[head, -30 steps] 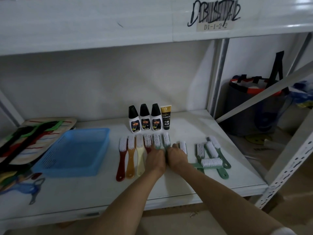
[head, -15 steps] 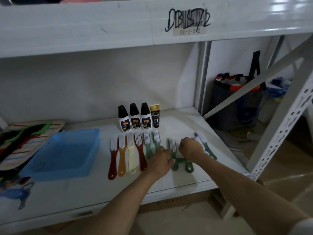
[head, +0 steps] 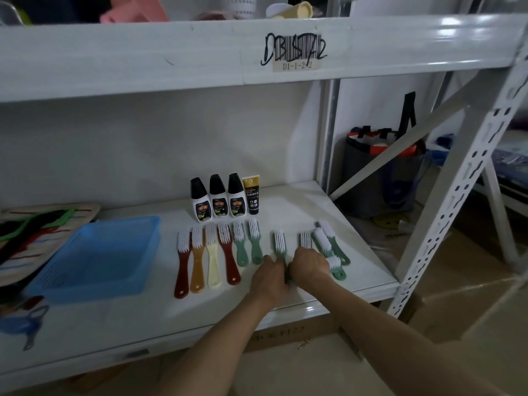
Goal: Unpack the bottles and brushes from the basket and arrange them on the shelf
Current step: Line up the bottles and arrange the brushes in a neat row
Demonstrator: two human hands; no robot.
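Observation:
An empty blue basket (head: pixel 97 258) sits on the white shelf (head: pixel 297 212) at the left. Three black-capped bottles (head: pixel 218 200) and a black-and-gold tube (head: pixel 251 195) stand in a line at the back. In front of them lies a row of brushes: brown, orange, cream and red (head: pixel 228 255), then green ones (head: pixel 255 241). My left hand (head: pixel 270 277) curls on the handle of a green brush (head: pixel 279 244). Touching it, my right hand (head: pixel 310 265) covers the handle of another green brush (head: pixel 305 240). Three more green brushes (head: pixel 328 241) lie crossed at the right.
Striped sandals (head: pixel 43 224) and a blue object (head: pixel 20 324) lie at the shelf's left end. The upper shelf beam (head: pixel 171 52) hangs low overhead. Right of the shelf are a perforated post (head: pixel 457 195), a diagonal brace (head: pixel 400 150) and a dark bag (head: pixel 380 178).
My right hand came back from the pile at the right, next to my left hand. Two green brushes now lie straight beside the row. The view shifted up and right.

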